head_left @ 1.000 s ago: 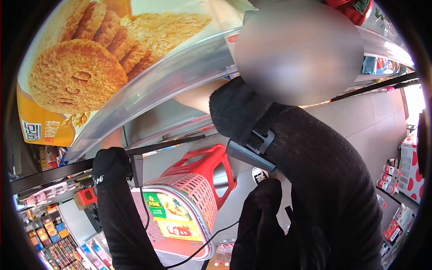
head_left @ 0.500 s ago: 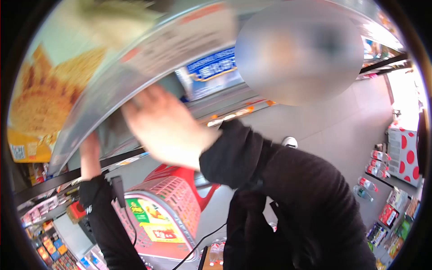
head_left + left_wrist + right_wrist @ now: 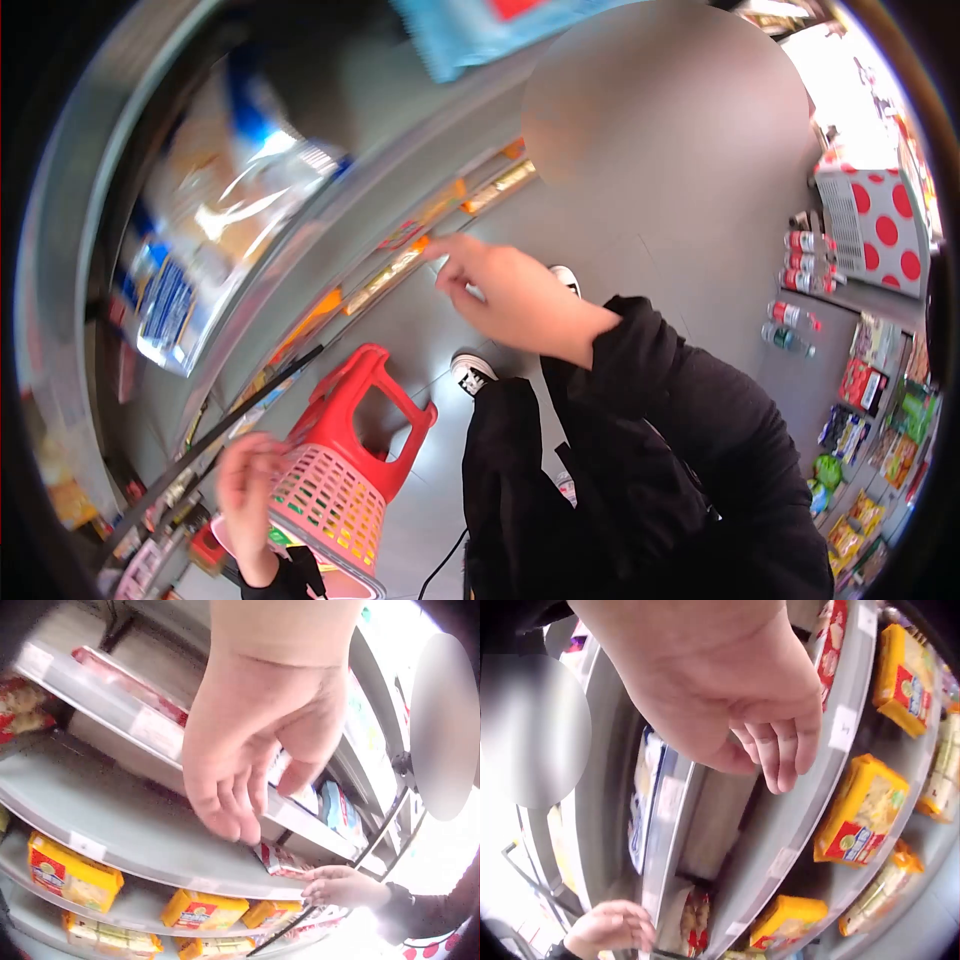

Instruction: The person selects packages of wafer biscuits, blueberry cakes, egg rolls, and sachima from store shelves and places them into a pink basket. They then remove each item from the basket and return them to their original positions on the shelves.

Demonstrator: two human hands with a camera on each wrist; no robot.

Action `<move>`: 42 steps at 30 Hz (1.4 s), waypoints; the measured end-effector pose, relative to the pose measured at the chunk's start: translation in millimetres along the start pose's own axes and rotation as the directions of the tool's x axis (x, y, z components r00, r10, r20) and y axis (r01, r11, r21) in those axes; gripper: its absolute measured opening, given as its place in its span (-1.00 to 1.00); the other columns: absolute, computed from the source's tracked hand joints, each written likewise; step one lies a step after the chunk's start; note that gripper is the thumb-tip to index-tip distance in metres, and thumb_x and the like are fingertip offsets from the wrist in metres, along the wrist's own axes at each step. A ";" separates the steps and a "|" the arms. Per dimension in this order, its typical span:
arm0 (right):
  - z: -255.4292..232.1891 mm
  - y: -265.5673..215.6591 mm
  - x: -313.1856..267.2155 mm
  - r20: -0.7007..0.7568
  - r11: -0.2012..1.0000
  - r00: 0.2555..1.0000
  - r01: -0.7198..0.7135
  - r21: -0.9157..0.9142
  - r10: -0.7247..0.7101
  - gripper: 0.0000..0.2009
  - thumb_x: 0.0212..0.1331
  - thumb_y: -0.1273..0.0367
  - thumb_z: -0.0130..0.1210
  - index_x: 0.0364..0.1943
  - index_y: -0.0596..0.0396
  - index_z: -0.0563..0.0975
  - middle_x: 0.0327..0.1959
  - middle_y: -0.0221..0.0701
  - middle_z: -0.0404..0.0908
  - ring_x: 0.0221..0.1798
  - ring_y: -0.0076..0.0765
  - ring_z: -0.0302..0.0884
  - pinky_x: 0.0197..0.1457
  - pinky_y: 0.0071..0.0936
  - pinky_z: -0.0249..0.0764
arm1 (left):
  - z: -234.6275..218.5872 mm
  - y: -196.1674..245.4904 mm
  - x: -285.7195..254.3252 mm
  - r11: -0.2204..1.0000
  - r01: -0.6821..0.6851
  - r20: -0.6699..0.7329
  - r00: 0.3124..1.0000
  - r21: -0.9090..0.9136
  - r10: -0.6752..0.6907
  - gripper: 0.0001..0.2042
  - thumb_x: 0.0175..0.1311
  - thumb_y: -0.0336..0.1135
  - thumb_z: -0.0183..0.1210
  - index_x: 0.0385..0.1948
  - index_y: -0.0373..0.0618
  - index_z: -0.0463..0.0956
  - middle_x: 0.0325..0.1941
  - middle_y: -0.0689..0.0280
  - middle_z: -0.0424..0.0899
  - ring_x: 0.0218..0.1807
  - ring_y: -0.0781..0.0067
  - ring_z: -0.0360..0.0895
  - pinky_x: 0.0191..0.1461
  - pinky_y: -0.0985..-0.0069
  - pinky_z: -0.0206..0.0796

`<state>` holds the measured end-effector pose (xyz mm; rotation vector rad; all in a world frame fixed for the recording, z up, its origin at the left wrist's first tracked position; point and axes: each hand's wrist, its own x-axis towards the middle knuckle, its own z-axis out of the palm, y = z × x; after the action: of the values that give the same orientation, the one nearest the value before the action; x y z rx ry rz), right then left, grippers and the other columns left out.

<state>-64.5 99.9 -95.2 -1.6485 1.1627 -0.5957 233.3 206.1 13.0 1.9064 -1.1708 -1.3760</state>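
My right hand (image 3: 515, 298) is out in front of the shelf unit in the head view, fingers loosely bent. The right wrist view shows that hand (image 3: 727, 697) holding nothing, with shelf edges behind it. My left hand (image 3: 247, 490) hangs lower, over the basket's side in the head view. Seen from the left wrist, its fingers (image 3: 229, 802) droop loosely and hold nothing. A red-and-white packet (image 3: 283, 860) lies on a shelf right by the right hand's fingertips in that view. A clear and blue bread-like pack (image 3: 215, 230), blurred, lies on the shelf at left.
A red shopping basket (image 3: 365, 440) stands on the floor in front of the shelves. Yellow packs (image 3: 862, 810) line the lower shelves. A light blue packet (image 3: 500, 30) lies at the top. Bottles (image 3: 795, 315) and snack packs stand far right.
Both hands have come out from the shelf, the right one moving right and the left one down. The head view has turned from the large biscuit pack towards lower shelves.
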 end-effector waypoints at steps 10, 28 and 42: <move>-111.0 89.9 -11.5 -0.302 0.991 0.947 -0.082 0.102 0.110 -0.72 -0.02 0.55 -0.12 -0.15 0.22 0.33 -0.35 -0.21 0.49 -0.24 -0.16 0.47 -0.15 -0.40 0.38 | 165.1 47.9 154.2 0.997 0.074 0.398 0.916 -0.032 -0.055 -0.63 0.20 -0.37 -0.06 0.05 -0.26 0.19 -0.11 0.17 0.45 -0.14 0.41 0.42 0.00 0.50 0.22; -193.1 167.2 156.3 -0.667 0.918 0.742 -0.214 -0.333 -0.069 -0.51 -0.17 0.40 0.03 -0.04 0.27 0.28 0.07 -0.03 0.24 0.15 -0.03 0.16 0.18 -0.33 0.13 | 256.3 71.8 301.0 0.906 -0.054 -0.257 0.964 -0.420 -0.062 -0.65 0.16 -0.27 0.04 0.00 -0.02 0.26 0.00 0.40 0.35 0.04 0.42 0.23 0.21 0.36 -0.14; -193.3 149.9 129.3 -0.593 0.931 0.793 -0.096 -0.354 -0.144 -0.72 -0.02 0.28 0.01 -0.26 0.19 0.43 -0.25 -0.16 0.48 -0.16 0.00 0.42 -0.09 -0.26 0.35 | 238.2 44.3 294.0 0.920 -0.162 -0.244 0.967 -0.356 0.075 -0.69 0.09 -0.39 0.11 -0.09 -0.09 0.35 -0.11 0.37 0.42 -0.10 0.54 0.31 -0.04 0.54 0.13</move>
<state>-228.5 -108.1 -175.3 -1.8433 1.8181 -1.0317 30.1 -50.8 -181.3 1.6383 -0.8289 -1.1803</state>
